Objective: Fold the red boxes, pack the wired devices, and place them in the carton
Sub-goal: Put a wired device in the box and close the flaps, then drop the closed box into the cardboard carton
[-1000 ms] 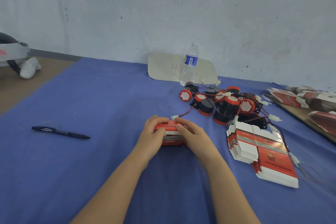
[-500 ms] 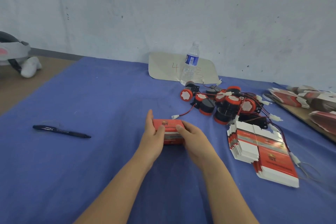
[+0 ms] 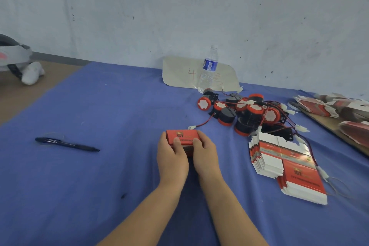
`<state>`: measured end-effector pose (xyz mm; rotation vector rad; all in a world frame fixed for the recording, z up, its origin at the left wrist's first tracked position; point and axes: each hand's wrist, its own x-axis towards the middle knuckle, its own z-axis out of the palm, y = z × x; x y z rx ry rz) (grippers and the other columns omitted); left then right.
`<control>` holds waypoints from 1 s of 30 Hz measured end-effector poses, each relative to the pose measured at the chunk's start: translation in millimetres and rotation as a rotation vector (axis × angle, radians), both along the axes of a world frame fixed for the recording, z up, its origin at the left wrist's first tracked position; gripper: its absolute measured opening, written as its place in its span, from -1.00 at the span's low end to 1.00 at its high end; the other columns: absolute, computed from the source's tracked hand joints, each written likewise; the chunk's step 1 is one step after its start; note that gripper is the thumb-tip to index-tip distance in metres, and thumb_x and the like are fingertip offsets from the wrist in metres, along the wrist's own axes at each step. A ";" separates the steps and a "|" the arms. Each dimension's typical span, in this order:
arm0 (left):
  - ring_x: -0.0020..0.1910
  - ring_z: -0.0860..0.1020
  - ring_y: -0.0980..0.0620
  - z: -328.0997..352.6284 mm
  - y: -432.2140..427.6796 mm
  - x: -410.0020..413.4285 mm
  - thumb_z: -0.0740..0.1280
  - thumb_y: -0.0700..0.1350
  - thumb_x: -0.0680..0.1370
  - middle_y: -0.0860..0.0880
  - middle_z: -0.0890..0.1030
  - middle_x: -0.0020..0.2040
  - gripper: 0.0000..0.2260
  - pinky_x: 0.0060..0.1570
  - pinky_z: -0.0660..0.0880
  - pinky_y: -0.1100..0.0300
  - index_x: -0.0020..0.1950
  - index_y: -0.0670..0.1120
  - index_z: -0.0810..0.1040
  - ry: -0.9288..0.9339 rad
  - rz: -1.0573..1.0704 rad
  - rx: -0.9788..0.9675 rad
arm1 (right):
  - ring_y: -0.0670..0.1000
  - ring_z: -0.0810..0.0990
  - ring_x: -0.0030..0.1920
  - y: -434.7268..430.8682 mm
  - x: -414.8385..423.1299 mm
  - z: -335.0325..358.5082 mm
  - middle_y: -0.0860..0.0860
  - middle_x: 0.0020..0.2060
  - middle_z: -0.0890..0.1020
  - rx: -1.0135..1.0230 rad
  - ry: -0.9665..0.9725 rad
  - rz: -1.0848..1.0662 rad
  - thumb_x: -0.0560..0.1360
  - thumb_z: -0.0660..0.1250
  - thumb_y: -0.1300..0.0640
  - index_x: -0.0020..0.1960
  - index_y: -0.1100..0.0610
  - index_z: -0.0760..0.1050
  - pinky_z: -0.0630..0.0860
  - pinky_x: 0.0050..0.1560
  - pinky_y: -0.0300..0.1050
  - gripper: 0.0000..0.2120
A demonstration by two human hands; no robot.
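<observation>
Left hand and right hand grip the red box by its ends, long axis left-to-right, equally near both.

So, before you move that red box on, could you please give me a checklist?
1. The left hand and right hand grip the red box: ok.
2. Box top closed flat: ok.
3. End flaps tucked: cannot tell, hands cover them.
4. The white connector behind clear of the box: cannot tell.
5. A carton in sight: not ok, none shows.
6. More flat boxes and wired devices in view: ok.
</observation>
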<state>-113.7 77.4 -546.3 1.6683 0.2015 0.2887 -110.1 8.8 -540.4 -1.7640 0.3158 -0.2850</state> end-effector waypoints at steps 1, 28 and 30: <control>0.34 0.41 -0.07 0.2 -0.7 -1.0 0.11 -0.14 0.66 -0.11 0.44 0.37 -0.62 0.35 0.33 0.05 0.48 -0.16 0.29 -0.006 0.007 0.006 | 0.04 0.50 0.25 2.8 0.4 -0.6 0.07 0.27 0.53 -0.039 -0.003 -0.018 0.62 0.07 0.23 0.39 0.18 0.38 0.44 0.29 -0.04 -0.63; 0.14 0.55 -0.03 2.9 5.9 7.6 0.13 -0.14 0.63 -0.08 0.59 0.18 -0.74 0.23 0.46 -0.02 0.26 -0.10 0.51 0.057 -0.128 -0.111 | -0.10 0.52 0.12 -0.9 0.8 -3.6 -0.04 0.23 0.53 -0.046 -0.084 -0.055 0.60 0.21 0.10 0.41 0.05 0.35 0.47 0.09 -0.28 -0.62; 0.25 0.50 0.02 9.0 3.2 3.7 0.13 -0.08 0.65 -0.02 0.52 0.29 -0.67 0.30 0.41 0.04 0.42 -0.03 0.39 -0.001 -0.140 -0.132 | -0.13 0.52 0.16 -0.5 -1.7 2.2 -0.05 0.28 0.51 0.109 -0.146 -0.012 0.63 0.16 0.12 0.38 -0.02 0.36 0.46 0.03 -0.43 -0.67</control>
